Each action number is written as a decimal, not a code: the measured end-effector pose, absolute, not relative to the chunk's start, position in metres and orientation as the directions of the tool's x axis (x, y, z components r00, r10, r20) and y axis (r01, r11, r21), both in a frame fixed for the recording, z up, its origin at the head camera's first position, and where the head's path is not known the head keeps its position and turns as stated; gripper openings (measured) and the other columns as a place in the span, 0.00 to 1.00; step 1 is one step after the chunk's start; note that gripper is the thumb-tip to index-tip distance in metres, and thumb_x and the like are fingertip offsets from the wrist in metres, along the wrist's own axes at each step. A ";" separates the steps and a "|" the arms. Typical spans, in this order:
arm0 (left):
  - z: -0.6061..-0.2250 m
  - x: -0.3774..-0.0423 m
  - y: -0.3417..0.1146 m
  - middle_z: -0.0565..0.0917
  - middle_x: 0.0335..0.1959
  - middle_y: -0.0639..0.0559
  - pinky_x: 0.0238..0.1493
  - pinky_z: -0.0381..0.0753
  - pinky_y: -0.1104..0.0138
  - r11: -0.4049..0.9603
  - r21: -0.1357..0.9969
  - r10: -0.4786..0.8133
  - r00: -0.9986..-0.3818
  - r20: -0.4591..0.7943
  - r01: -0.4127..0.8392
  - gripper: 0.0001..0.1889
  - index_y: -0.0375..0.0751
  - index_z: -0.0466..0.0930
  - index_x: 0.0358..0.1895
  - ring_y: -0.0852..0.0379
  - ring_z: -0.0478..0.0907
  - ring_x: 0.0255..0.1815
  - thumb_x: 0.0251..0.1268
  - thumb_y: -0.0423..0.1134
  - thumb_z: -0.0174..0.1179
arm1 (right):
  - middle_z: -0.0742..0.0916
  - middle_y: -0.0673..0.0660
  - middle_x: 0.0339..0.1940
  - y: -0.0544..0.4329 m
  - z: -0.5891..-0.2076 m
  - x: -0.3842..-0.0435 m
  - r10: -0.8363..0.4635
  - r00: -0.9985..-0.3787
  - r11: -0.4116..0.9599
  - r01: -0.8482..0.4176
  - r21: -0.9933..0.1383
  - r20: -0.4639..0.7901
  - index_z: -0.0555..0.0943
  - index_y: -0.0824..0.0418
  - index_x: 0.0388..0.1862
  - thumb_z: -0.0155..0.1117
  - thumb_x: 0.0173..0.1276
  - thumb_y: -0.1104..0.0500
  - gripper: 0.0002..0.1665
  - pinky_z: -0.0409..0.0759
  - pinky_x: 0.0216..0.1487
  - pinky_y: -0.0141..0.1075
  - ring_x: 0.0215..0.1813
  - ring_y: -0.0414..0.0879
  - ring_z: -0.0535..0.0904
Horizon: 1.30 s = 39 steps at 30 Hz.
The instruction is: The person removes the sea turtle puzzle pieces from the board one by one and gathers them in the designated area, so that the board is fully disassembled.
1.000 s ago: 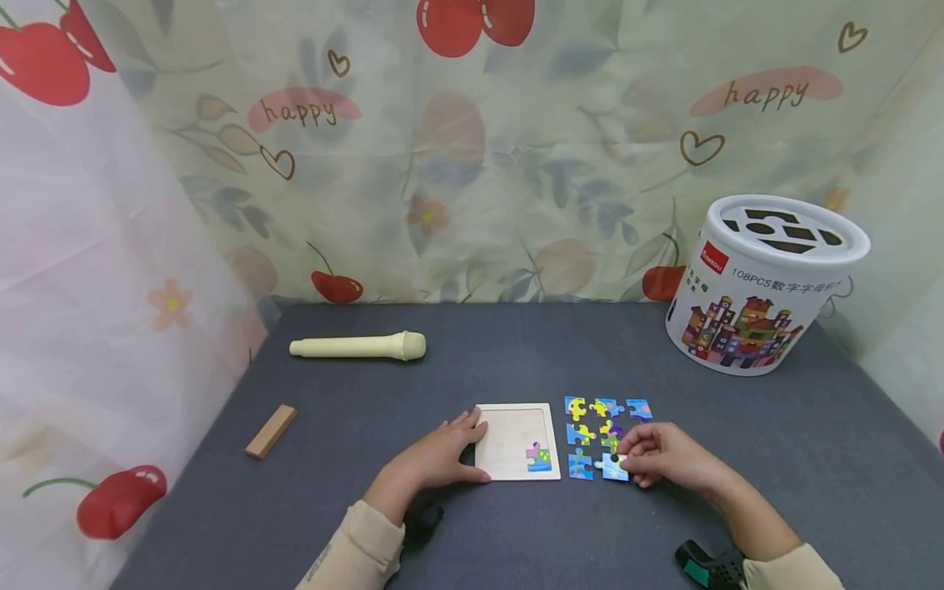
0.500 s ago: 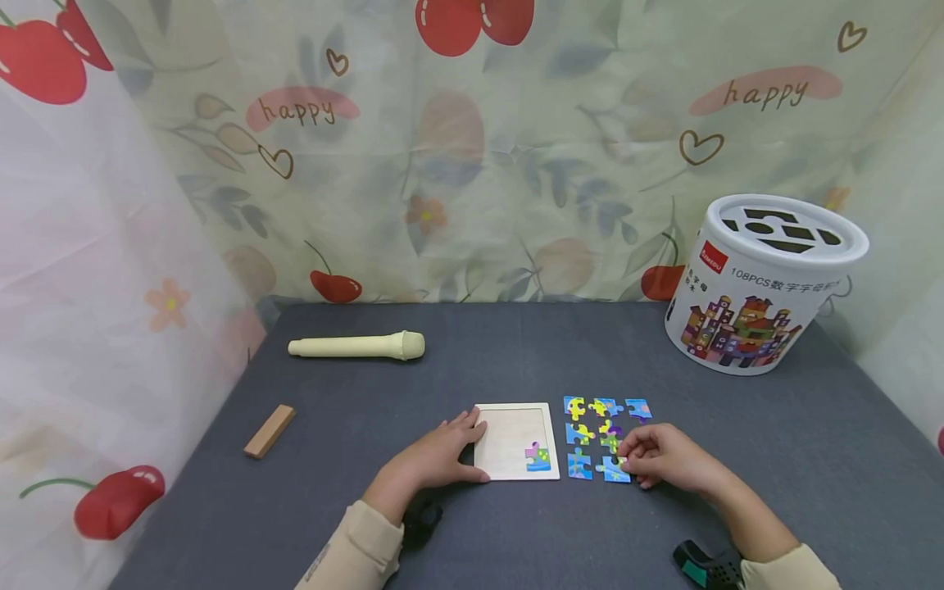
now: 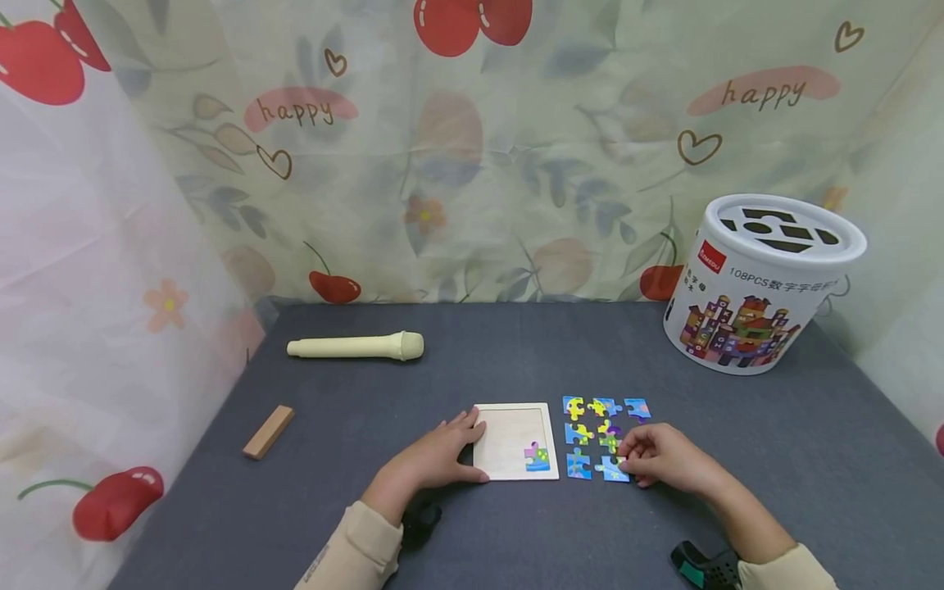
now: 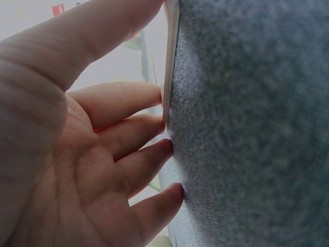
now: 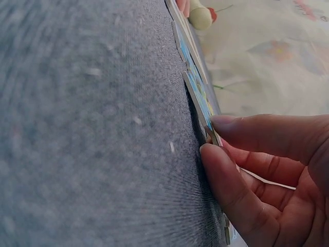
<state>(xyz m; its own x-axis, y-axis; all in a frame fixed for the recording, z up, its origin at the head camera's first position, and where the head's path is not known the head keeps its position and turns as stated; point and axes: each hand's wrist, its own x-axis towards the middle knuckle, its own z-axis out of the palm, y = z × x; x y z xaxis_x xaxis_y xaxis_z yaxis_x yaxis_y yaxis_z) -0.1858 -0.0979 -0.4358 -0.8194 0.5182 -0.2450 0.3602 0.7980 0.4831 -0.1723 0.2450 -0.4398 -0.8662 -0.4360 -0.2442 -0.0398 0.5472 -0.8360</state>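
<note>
My left hand rests at the left side of a square wooden puzzle tray, thumb near its front corner and fingertips near its back corner. One pink, green and blue puzzle piece lies in the tray's front right corner. To the right of the tray, several loose pieces lie in rows. With thumb and index finger, my right hand pinches a blue puzzle piece from the front row. In the right wrist view this piece is tilted, with a dark shadow under it. My fingers partly hide it.
A cream toy microphone lies at the back left, and a wooden block nearer the left edge. At the back right stands a white bucket with a slotted lid. A patterned curtain hangs behind the dark table.
The pinched puzzle piece has shifted very slightly, and a dark spot at its back edge no longer shows. Both hands stay in nearly the same place.
</note>
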 end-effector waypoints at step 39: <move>-0.436 -0.187 -0.097 0.52 0.75 0.45 0.73 0.51 0.52 0.808 0.472 0.508 -0.822 -0.256 0.352 0.41 0.40 0.61 0.69 0.47 0.49 0.76 0.53 0.52 0.66 | 0.79 0.52 0.23 0.214 -0.425 -0.187 -0.480 -0.868 0.574 -0.202 -0.794 -0.125 0.79 0.69 0.36 0.67 0.59 0.58 0.14 0.75 0.23 0.30 0.21 0.37 0.73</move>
<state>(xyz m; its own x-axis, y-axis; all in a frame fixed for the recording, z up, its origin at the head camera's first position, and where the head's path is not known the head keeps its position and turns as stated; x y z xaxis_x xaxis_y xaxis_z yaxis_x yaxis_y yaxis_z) -0.1868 -0.0975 -0.4361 -0.8225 0.5079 -0.2561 0.3519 0.8081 0.4724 -0.1867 0.2144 -0.4250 -0.8684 -0.4798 -0.1254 -0.2024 0.5739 -0.7935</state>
